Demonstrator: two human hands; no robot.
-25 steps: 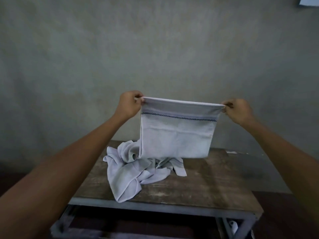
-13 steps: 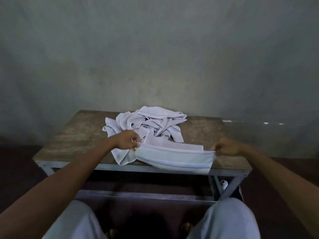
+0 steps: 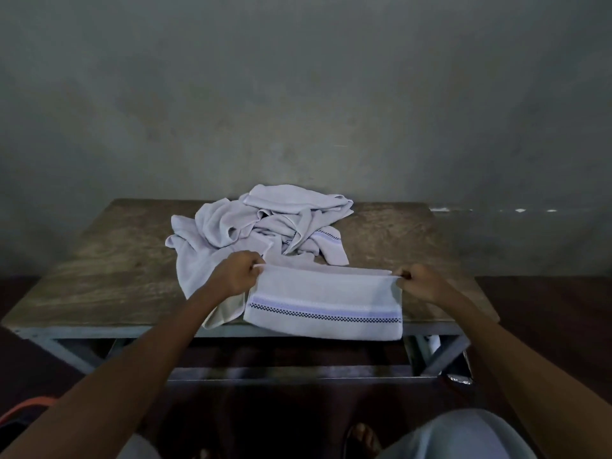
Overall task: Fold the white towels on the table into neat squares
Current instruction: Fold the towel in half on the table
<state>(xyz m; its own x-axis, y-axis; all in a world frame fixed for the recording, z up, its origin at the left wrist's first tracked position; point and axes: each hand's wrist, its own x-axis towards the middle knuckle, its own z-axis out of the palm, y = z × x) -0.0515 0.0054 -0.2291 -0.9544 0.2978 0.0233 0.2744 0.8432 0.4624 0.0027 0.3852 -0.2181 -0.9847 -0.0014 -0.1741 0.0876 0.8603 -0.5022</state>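
Change: the folded towel (image 3: 324, 303), held up in the air a second ago, now lies at the near edge of the table (image 3: 109, 260); its striped band faces up; its front edge overhangs
Left hand (image 3: 236, 273): fingers curled, pinching the towel's far left corner
Right hand (image 3: 422, 283): pinching the far right corner
Pile (image 3: 258, 223): crumpled white towels just behind; partly under the left hand
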